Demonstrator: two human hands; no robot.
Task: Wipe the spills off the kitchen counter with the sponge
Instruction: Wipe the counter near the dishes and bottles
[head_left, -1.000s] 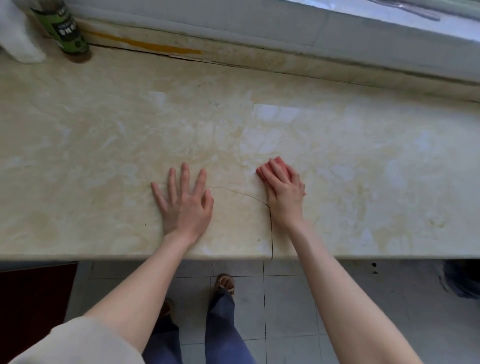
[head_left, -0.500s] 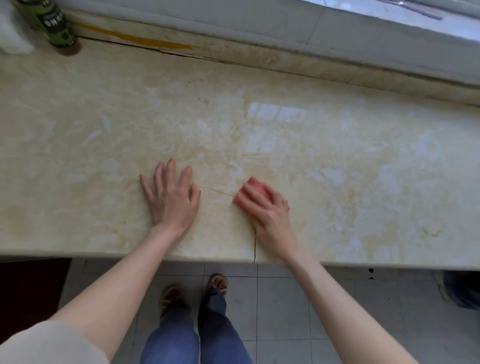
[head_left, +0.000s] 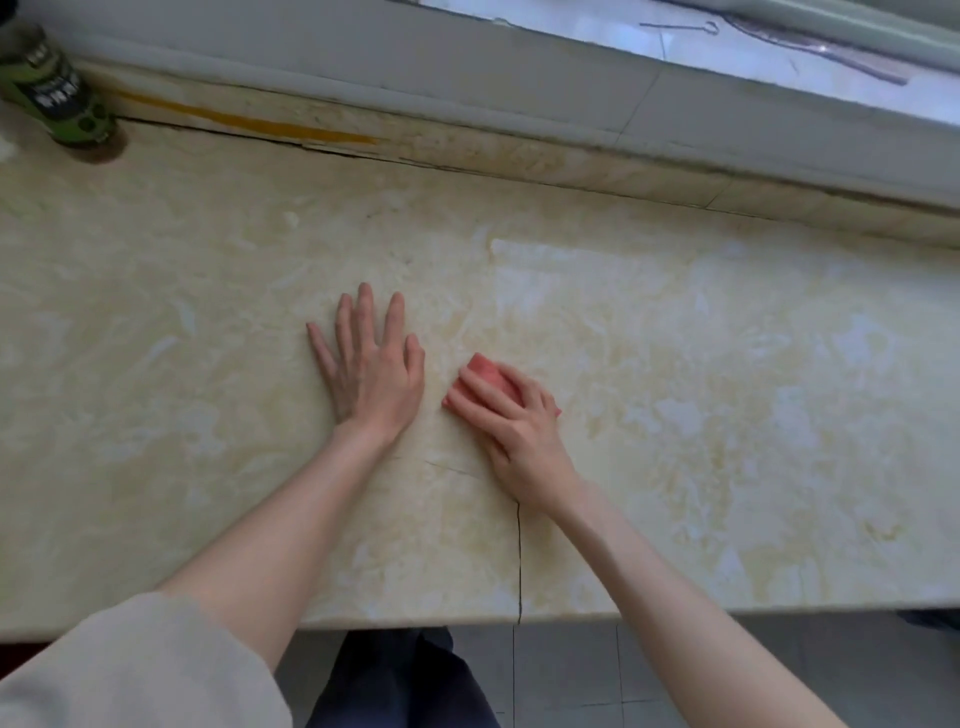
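Note:
A cream marble kitchen counter (head_left: 701, 415) fills the view, with yellowish stains on its right half. My right hand (head_left: 511, 423) presses a pink sponge (head_left: 485, 375) flat on the counter near the middle; my fingers cover most of the sponge, and only its far left corner shows. My left hand (head_left: 371, 364) lies flat on the counter just left of the sponge, fingers spread, holding nothing.
A green can (head_left: 54, 93) stands at the far left corner by the backsplash. A thin crack (head_left: 518, 561) runs from the counter's front edge up toward my right wrist. A window sill (head_left: 779, 57) lies beyond the backsplash. Tiled floor shows below the edge.
My right hand has slid the sponge left and toward me, closer to my left hand. My left hand stays flat on the counter; the view has shifted.

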